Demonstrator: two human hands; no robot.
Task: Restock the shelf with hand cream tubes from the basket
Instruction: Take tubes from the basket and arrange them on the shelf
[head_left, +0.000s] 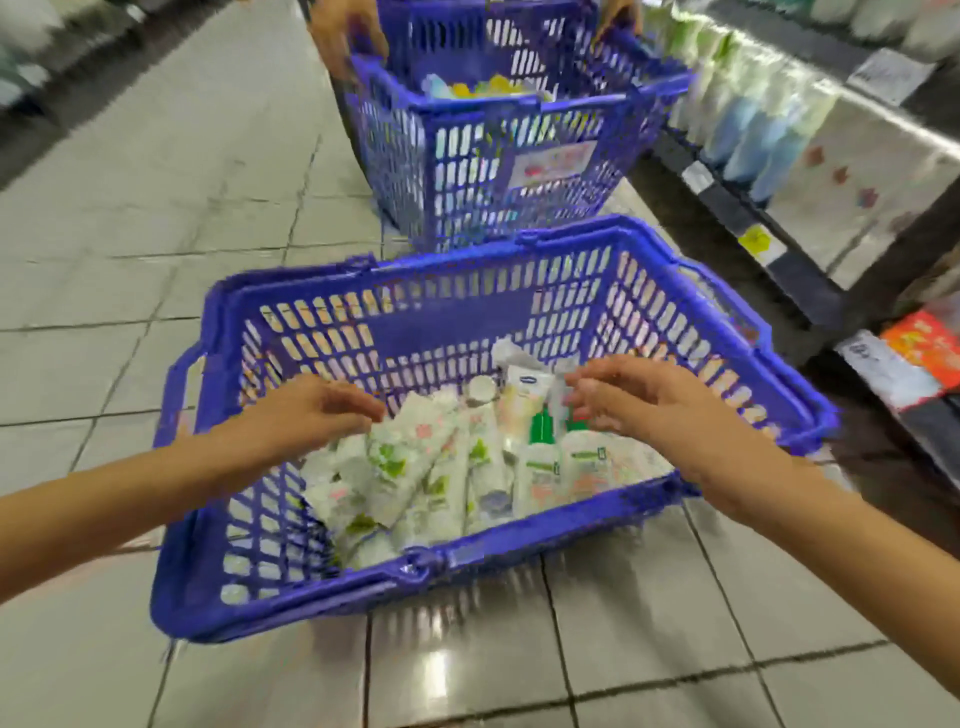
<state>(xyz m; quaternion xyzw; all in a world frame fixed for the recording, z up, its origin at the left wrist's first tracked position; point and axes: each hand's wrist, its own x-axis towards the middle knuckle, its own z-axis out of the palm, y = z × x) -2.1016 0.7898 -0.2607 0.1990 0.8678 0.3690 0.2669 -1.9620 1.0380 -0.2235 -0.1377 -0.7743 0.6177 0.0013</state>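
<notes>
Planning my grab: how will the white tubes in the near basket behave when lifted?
The tubes lie piled crosswise in the basket, so pulling one probably shifts its neighbours. They look like soft plastic: likely light and somewhat squashy. Smooth skins may slip.

Nothing can be read: blur smears all the print. In the near basket (291, 597), one tube (527, 387) bears a blue oval logo and two bottles (566, 462) carry green label bars, the letters illegible. The far basket's sticker (553, 163), the shelf's white price tags (697, 176) and its yellow tag (756, 241) show only smudged marks.
</notes>
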